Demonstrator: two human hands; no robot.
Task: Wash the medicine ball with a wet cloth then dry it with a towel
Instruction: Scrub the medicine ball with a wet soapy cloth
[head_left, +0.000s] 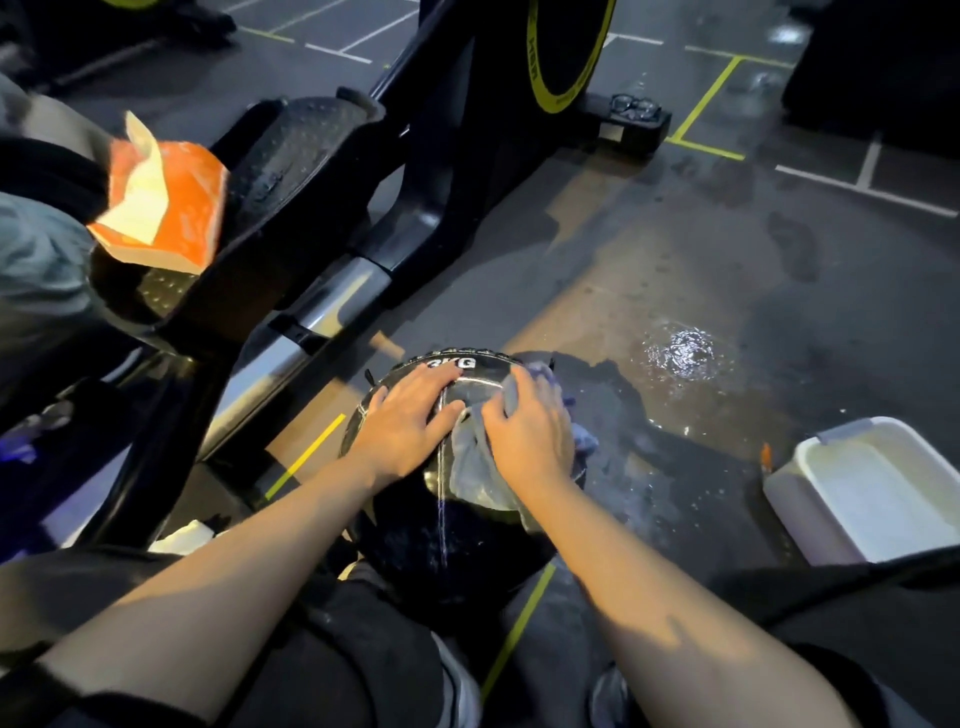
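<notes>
A black medicine ball (415, 540) with white "KG" lettering rests on the wet floor between my knees. My left hand (408, 423) lies flat on its top left, fingers spread, steadying it. My right hand (530, 431) presses a grey-blue wet cloth (475, 467) against the top right of the ball, fingers closed over the fabric. Part of the cloth hangs down the ball's near side and part bunches behind my hand.
A white plastic basin (872, 493) stands on the floor at right. A puddle (680, 353) glistens beyond the ball. A black exercise machine (322, 218) fills the left, with an orange-and-white towel (171, 202) on its pedal. Glasses (636, 106) lie on the machine's base.
</notes>
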